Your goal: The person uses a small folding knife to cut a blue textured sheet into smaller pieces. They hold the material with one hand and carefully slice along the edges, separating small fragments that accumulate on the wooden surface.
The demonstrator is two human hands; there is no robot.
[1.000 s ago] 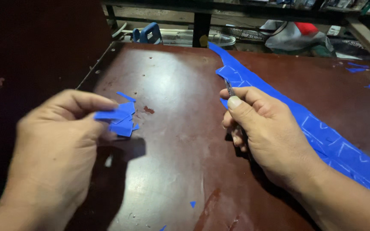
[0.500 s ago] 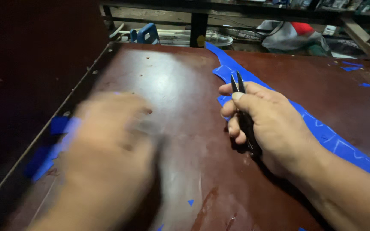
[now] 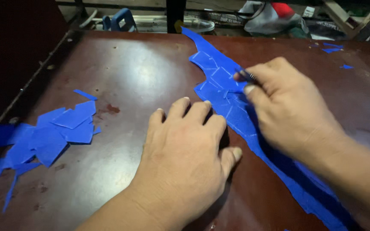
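A long sheet is laid on the table, running from the far middle to the near right. A pile of scraps is spread at the left edge. Small bits are scattered far right.

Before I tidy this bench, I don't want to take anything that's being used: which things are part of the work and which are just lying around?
In use:
- long blue sheet, under both hands
- dark thin tool in the right hand
- left hand flat at the sheet's edge

Lying about:
- pile of blue offcuts, at the table's left
- small blue scraps, far right
- blue object beyond the table
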